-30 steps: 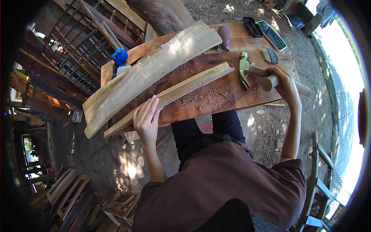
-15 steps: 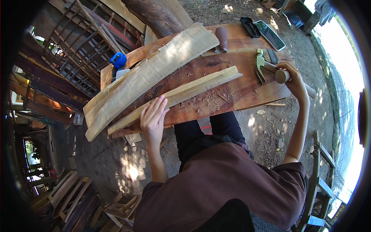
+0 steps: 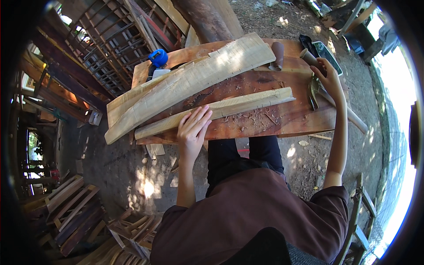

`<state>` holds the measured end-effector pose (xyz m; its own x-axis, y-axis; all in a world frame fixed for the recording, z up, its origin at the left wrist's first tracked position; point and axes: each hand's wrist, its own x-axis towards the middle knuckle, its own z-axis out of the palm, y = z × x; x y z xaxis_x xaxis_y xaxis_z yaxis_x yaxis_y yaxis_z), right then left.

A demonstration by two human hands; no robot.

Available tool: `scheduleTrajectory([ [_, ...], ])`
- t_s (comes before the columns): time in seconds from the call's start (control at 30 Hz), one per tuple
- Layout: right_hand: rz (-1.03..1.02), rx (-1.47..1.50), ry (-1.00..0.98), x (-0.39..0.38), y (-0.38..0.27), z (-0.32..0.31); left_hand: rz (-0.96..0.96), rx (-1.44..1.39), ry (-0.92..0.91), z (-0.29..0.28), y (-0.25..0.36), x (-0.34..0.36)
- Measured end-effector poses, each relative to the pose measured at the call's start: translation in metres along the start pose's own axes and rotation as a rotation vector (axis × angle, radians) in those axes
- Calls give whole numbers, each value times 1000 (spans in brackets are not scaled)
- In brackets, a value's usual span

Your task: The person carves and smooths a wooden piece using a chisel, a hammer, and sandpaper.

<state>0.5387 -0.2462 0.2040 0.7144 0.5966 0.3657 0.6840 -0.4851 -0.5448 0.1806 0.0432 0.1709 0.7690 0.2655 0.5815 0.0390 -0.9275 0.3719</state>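
My left hand [image 3: 193,128] lies with its fingers stretched out on a narrow, pale strip of wood [image 3: 247,100], pressing near its left part. Farther off, a wider curved plank [image 3: 190,84] of the same pale wood lies at a slant. At the right end of the wooden bench top [image 3: 324,118], my right hand [image 3: 329,75] is closed round a short brown cylinder [image 3: 309,57] with a pale round end. My fingers hide the rest of it. Just beneath that hand rests a claw hammer [image 3: 314,93], its handle reaching past the bench edge.
A brown roll [image 3: 277,55] stands by the plank's right end. Behind my right hand lie a phone [image 3: 332,62] and a dark case [image 3: 308,43]. A blue-topped item [image 3: 158,58] sits at the left. Wood shavings [image 3: 260,118] litter the bench; wooden frames [image 3: 70,207] are stacked lower left.
My right hand has moved away from me with the cylinder, whose pale end now points to the far left. The view has shifted; my left hand stays on the strip.
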Motion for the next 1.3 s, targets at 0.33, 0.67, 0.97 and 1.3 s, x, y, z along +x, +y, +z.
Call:
scheduleTrajectory([
  [0.33, -60, -11, -47, -18, -20, -10, -183, 87, 187, -74, -49, 28],
  [0.67, -113, -79, 78, -59, -41, 2, -255, 186, -408, -117, -114, 61],
  [0.97, -172, 81, 106, -103, -96, 24, -331, -23, -493, -124, -125, 78],
  [1.3, -150, -37, 278, -102, -108, 55, -350, -30, -526, -111, -152, 103],
])
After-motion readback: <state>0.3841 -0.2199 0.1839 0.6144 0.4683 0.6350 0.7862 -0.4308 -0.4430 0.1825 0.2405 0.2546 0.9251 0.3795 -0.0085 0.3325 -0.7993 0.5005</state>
